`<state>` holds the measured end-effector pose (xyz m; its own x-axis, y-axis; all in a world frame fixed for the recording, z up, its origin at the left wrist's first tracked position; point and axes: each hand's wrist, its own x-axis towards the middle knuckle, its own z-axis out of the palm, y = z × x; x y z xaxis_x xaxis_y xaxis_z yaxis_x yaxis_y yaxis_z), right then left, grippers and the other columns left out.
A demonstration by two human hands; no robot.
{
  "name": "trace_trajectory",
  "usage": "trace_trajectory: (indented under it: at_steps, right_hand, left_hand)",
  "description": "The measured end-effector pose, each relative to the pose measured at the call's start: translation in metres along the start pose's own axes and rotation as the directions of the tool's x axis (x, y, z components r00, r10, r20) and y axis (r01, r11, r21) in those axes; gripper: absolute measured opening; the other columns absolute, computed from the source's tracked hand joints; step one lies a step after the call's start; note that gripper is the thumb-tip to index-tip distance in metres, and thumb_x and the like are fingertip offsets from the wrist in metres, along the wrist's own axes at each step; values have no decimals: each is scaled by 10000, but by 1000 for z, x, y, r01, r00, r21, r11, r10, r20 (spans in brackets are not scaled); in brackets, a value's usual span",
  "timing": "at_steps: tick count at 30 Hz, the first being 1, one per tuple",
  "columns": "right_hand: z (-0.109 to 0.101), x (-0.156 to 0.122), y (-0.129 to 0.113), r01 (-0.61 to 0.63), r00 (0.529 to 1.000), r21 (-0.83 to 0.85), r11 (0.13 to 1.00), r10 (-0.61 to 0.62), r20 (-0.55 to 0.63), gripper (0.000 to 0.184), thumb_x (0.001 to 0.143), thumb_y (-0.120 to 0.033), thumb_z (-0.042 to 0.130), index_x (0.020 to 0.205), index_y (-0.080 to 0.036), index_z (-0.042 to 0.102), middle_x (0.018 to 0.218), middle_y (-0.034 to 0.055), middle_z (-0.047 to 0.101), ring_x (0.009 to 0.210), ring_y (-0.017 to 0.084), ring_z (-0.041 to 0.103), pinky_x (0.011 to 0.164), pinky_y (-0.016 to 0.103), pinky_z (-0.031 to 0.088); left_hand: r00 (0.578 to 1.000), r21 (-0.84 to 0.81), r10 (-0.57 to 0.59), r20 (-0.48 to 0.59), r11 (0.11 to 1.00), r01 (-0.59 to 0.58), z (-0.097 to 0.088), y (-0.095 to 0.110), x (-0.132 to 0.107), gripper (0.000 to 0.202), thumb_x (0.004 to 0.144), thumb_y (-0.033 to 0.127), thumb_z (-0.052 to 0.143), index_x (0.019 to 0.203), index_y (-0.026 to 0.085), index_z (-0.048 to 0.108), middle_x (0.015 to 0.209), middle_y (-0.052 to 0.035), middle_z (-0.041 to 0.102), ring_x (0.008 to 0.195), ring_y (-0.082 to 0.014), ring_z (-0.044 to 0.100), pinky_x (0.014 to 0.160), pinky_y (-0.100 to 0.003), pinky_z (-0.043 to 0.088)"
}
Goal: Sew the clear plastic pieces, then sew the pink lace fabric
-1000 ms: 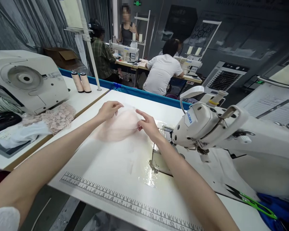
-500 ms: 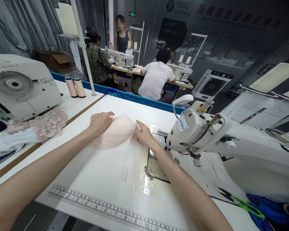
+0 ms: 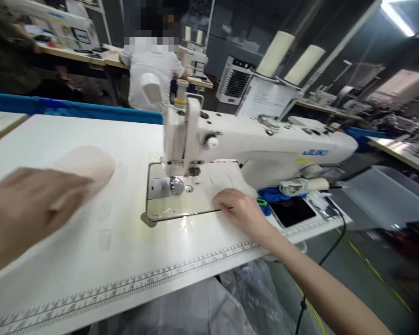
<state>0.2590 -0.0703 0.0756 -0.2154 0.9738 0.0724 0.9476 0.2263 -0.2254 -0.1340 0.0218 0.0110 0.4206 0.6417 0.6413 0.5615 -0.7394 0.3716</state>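
A pale pink, rounded bra cup [image 3: 99, 164] lies on the white table at the left, blurred. My left hand [image 3: 38, 204] reaches over its near side, smeared by motion, so its grip does not show. To the right of the needle area, my right hand [image 3: 242, 209] has its fingers bent together at the near edge of a thin white fabric piece [image 3: 226, 177]. That fabric lies flat on the bed of the white sewing machine [image 3: 223, 132], beneath its arm. The fingertips are partly hidden.
Right of my right hand are a black-screened phone [image 3: 293, 211], blue cloth [image 3: 270, 193] and a cream thread cone [image 3: 317, 184]. A printed ruler [image 3: 153, 279] runs along the front edge. Beyond the blue-covered barrier [image 3: 108, 111] sits a person in white [image 3: 150, 70].
The view has swung right. My right hand has left the pink cup and moved to the white fabric by the machine. My left hand stays at the cup.
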Motion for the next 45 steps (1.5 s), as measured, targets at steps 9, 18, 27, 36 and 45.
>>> trace_trajectory:
  at_steps: [9, 18, 27, 36, 45]
  right_hand:
    - [-18, 23, 59, -200, 980, -175, 964, 197, -34, 356, 810, -124, 576, 1156, -188, 633, 1127, 73, 683, 979, 226, 652, 717, 265, 465]
    - [-14, 13, 70, -167, 986, -307, 937, 166, -31, 203, 918, -119, 474, 935, -168, 670, 1080, 79, 685, 1024, 217, 608, 755, 257, 462]
    - [-14, 12, 67, -157, 986, -366, 917, 164, -13, 243, 907, -82, 449, 969, -120, 681, 1144, 143, 679, 1073, 292, 592, 803, 349, 497]
    - [-12, 3, -39, -99, 973, 561, 822, -38, 228, 505, 783, -469, 727, 1232, -266, 616, 837, -3, 736, 502, 91, 514, 469, 216, 405]
    - [13, 12, -51, -391, 894, 832, 395, -52, 445, 318, 723, -401, 782, 909, -162, 684, 754, 39, 744, 354, 23, 356, 350, 182, 293]
  left_hand:
    - [891, -79, 351, 289, 936, -343, 132, 147, 64, 314, 997, 262, 393, 1153, 209, 660, 1282, -62, 645, 1144, -219, 622, 933, -374, 523]
    - [899, -30, 57, 433, 998, -49, 184, 166, 100, 417, 1006, 278, 364, 1358, 120, 522, 1435, -113, 510, 1376, -251, 422, 1181, -504, 288]
    - [955, -375, -258, 147, 879, 295, 83, 162, 27, 239, 897, 385, 620, 1118, 312, 673, 1162, 17, 701, 1112, -192, 638, 932, -312, 548]
    - [825, -548, -227, 517, 653, 523, 55, 154, 36, 302, 863, 140, 512, 1122, 262, 610, 1182, -29, 627, 1005, -157, 639, 792, -264, 564]
    - [684, -521, -352, 638, 457, 721, 45, 129, 27, 333, 809, 378, 669, 1064, 179, 590, 1031, -72, 664, 854, -185, 653, 701, -313, 555]
